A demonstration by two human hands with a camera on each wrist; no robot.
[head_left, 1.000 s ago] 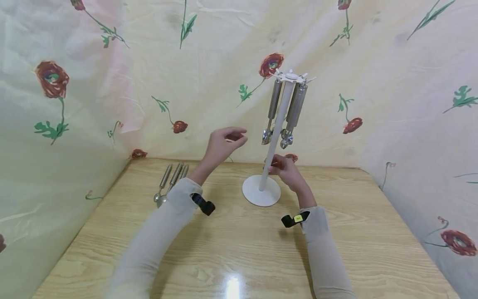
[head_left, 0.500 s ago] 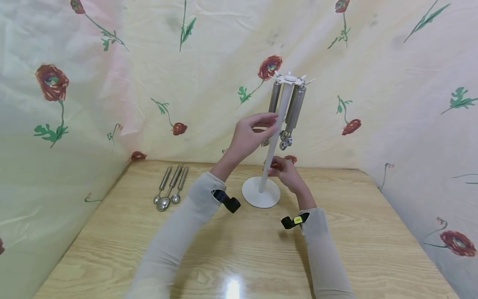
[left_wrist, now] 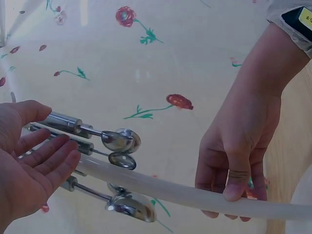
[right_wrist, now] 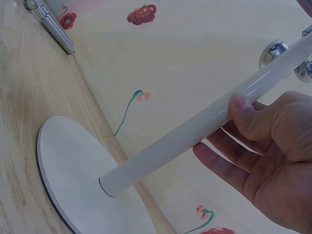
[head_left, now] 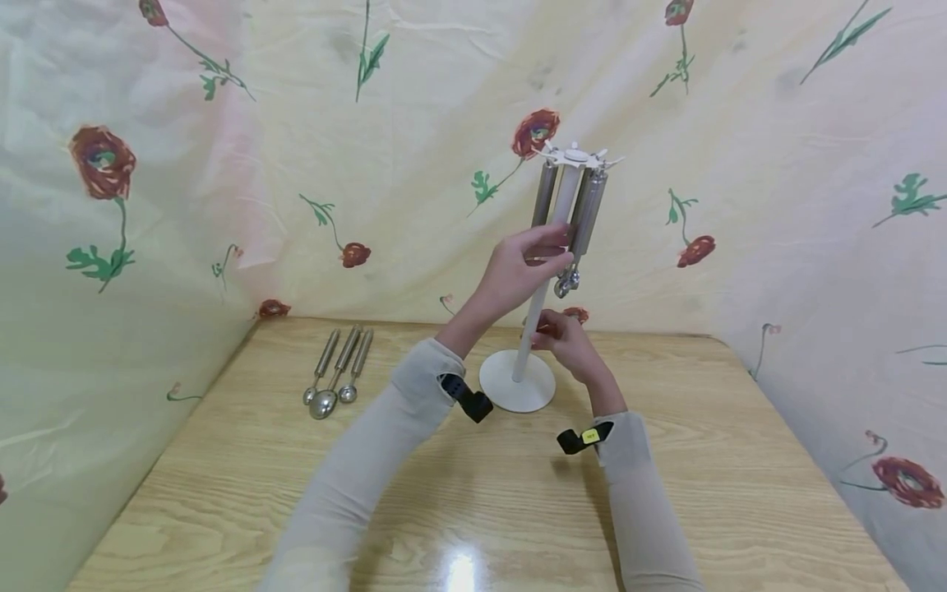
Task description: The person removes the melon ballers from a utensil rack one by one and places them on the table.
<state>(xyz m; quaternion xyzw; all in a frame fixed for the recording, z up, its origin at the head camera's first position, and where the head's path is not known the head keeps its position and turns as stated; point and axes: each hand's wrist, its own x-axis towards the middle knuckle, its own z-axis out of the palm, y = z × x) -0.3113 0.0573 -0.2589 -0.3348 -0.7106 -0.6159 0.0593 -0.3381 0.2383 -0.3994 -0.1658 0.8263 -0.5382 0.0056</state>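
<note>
slim white stand (head_left: pixel 537 308) in the pinch of right hand (head_left: pixel 570 345), left hand (head_left: pixel 521 271), fingers apart, near shiny utensils (left_wrist: pixel 130 207)

Your worktop (head_left: pixel 473 485) has a pale wood-grain surface, with a bright patch of glare (head_left: pixel 461 567) near you. Toward its back left you have three metal spoons (head_left: pixel 348 352) lying close together, handles pointing to the back edge. Right of them, your white stand (head_left: pixel 538 302) rests on its flat round base (head_left: pixel 516 396).
</note>
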